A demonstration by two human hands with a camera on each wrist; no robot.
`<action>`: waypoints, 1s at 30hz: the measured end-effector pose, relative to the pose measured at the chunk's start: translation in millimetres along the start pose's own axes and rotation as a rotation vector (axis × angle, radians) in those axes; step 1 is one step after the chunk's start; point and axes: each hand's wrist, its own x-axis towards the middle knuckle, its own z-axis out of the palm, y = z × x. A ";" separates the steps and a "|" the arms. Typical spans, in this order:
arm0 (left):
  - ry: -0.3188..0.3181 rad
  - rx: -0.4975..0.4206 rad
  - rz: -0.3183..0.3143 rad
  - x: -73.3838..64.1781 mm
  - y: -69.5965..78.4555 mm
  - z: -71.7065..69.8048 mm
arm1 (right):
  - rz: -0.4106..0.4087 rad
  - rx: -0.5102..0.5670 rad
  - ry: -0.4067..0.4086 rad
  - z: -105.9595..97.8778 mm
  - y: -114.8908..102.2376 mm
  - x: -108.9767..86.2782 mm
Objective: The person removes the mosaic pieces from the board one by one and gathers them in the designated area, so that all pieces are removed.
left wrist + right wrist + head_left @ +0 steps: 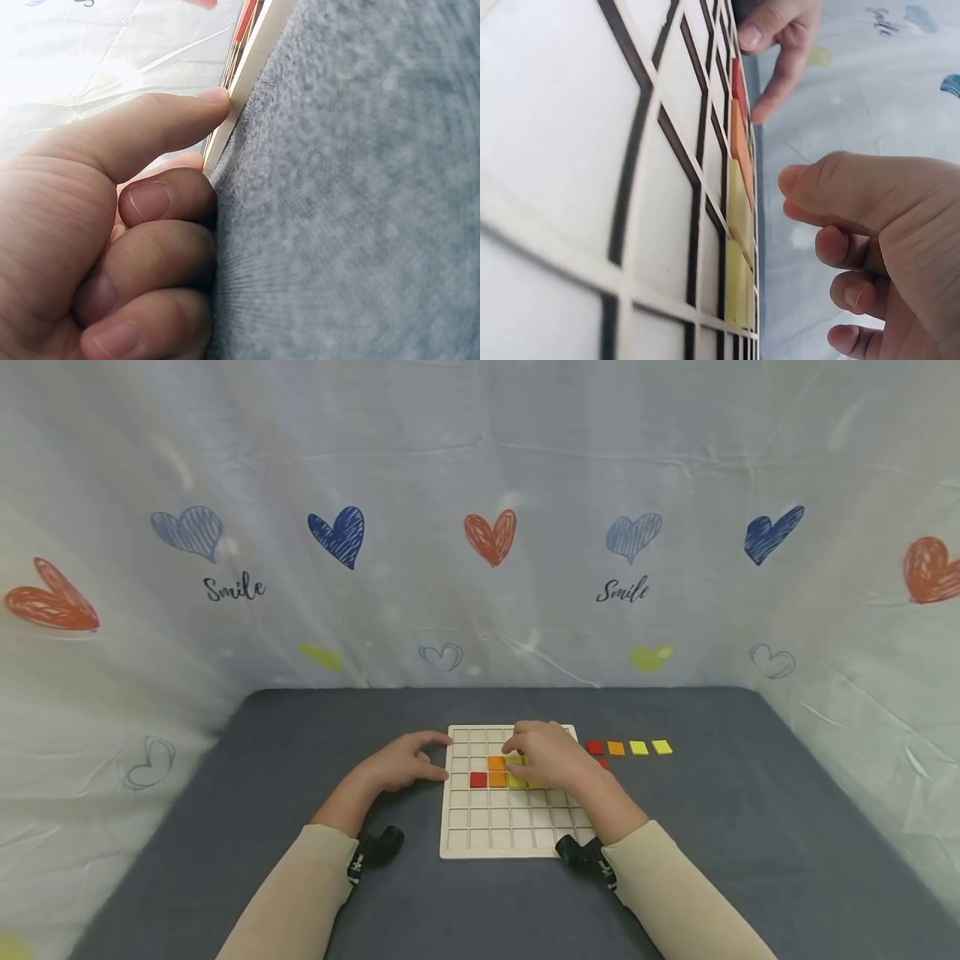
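Note:
A pale gridded board (487,842) lies on the dark table. On it sit a red tile (478,780), orange tiles (497,763) and yellow tiles (517,782), partly covered by my right hand. My left hand (401,762) touches the board's left edge with spread thumb and index finger. In the left wrist view its thumb (172,124) presses the edge while the other fingers curl beneath. My right hand (551,756) hovers over the tiles, thumb and index finger apart in the head view. The right wrist view shows its fingers (847,289) loosely bent, with nothing visible in them.
Right of the board lie a red tile (595,747), an orange tile (616,748) and two yellow tiles (638,747) in a row. Another red tile (603,764) shows partly beside my right wrist. A heart-printed curtain (420,468) stands behind the table.

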 end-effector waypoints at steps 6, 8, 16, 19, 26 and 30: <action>0.003 0.011 0.003 0.4 0.2 1.6 | -0.003 -0.040 0.001 6.3 -5.7 6.2; 0.001 0.006 0.002 0.9 -0.3 1.9 | -0.010 -0.057 0.009 7.7 -6.1 7.1; 0.011 0.006 -0.018 0.9 -0.8 2.5 | -0.029 -0.100 0.011 13.5 -3.3 9.1; 0.019 0.006 -0.015 0.6 -0.8 2.6 | -0.029 -0.108 0.008 14.3 -3.1 10.0; 0.024 0.003 -0.001 0.4 -1.1 2.5 | -0.042 -0.113 -0.006 13.6 -1.9 10.6; 0.017 -0.007 0.004 1.1 -2.3 1.7 | -0.066 -0.129 0.001 14.4 0.2 11.5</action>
